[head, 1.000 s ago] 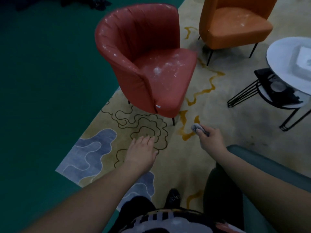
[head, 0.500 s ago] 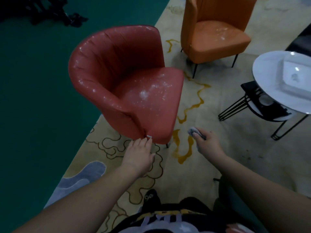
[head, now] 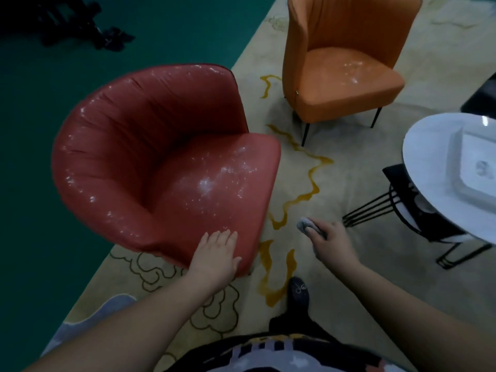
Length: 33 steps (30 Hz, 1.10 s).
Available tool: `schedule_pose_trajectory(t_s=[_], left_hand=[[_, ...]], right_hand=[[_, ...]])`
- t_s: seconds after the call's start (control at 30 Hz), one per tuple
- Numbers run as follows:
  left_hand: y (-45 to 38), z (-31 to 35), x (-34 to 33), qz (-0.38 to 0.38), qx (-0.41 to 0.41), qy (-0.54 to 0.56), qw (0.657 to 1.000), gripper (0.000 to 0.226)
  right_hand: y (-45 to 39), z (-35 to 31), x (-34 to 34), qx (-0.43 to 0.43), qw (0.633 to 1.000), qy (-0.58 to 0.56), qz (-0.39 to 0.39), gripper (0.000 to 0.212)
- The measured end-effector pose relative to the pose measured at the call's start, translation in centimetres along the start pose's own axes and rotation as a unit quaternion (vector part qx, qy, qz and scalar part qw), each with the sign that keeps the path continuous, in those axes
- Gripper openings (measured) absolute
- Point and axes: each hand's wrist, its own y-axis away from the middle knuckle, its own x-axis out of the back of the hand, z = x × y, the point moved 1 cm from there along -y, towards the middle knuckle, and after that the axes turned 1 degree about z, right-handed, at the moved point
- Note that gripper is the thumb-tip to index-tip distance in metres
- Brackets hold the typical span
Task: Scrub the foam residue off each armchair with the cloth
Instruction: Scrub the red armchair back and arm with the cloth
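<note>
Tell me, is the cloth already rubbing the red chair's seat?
No, the right hand holds the cloth over the rug, apart from the red chair, whose seat front only the left hand touches.

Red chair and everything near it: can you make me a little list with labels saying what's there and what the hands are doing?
red armchair: white foam specks on seat and rim
orange armchair: behind it, foam on seat
left hand: flat on the red seat's front edge
right hand: grips a grey cloth, off the chair
round table: white, at right
floor: patterned rug
</note>
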Motion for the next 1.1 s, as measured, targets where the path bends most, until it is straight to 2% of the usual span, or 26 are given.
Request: schedule_pose_trajectory(t_s=[0.2, 0.33, 0.5, 0.83, 1.1], left_hand=[[-6.8, 4.9, 2.6, -0.011, 0.063, 0.055, 0.996, 0.064], [-9.5, 5.7, 4.2, 0.004, 0.113, 0.093, 0.989, 0.063], [-11.5, 3.8, 5.0, -0.003, 0.142, 0.094, 0.985, 0.062], [-19.7, -2.9, 6.4, 0.001, 0.213, 0.140, 0.967, 0.062], [-21.5, -8.1, 6.6, 0.001, 0.290, 0.159, 0.944, 0.061]], right_hand=[[-9.6, 0.5, 6.6, 0.056, 0.996, 0.060, -0.033, 0.027], [-14.4, 0.6, 7.6, 0.062, 0.994, 0.061, -0.067, 0.027], [-19.3, -0.6, 5.6, 0.072, 0.991, 0.045, -0.106, 0.027], [-31.1, -7.3, 0.9, 0.181, 0.971, 0.078, -0.133, 0.026], [-36.2, -13.4, -4.2, 0.177, 0.957, 0.085, -0.215, 0.028]])
